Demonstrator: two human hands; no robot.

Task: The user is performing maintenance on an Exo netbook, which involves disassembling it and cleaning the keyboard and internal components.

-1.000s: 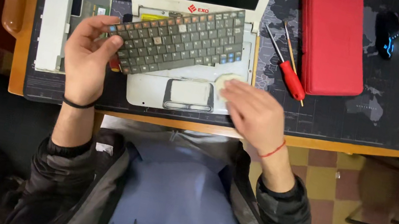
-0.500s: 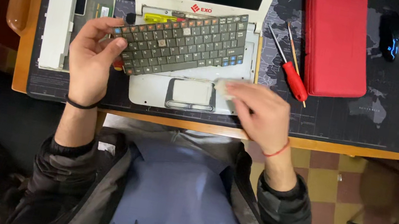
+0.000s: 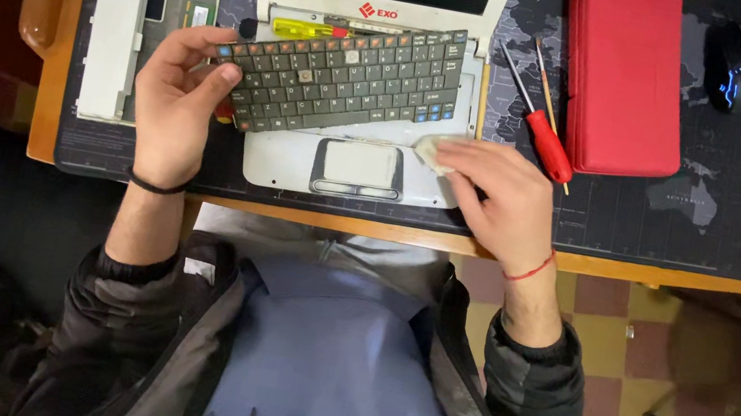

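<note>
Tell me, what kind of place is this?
Probably a home desk used for fixing computers. A white laptop lies open on a dark desk mat, the left hand lifts its loose keyboard, and a red-handled screwdriver lies beside a red case.

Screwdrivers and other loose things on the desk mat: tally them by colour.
Red: 2, the red-handled screwdriver and the red case
Yellow: 1, the yellow-handled screwdriver
White: 3, the laptop, the long white bar and the cloth under the right hand
Black: 2, the keyboard in the left hand and the mouse
Total: 8
</note>
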